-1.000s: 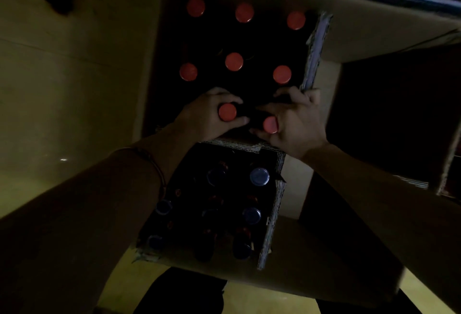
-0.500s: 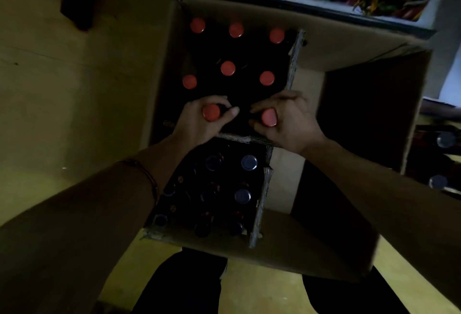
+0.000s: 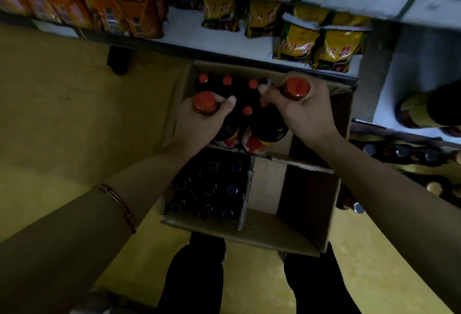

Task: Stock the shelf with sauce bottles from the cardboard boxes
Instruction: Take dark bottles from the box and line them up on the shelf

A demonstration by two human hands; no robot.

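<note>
Yellow floor (image 3: 62, 126) lay beneath the cardboard box (image 3: 179, 94); left hand (image 3: 199, 124) and right hand (image 3: 299, 111) each had fingers clamped round a red-capped bottle's neck; a neck-only hold risked a slip and breakage.

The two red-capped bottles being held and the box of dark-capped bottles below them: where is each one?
Left-hand bottle (image 3: 205, 101), head view, on its red cap.
Right-hand bottle (image 3: 296, 87), head view, on its red cap.
Near cardboard box (image 3: 249, 235), head view, on its front wall.
</note>
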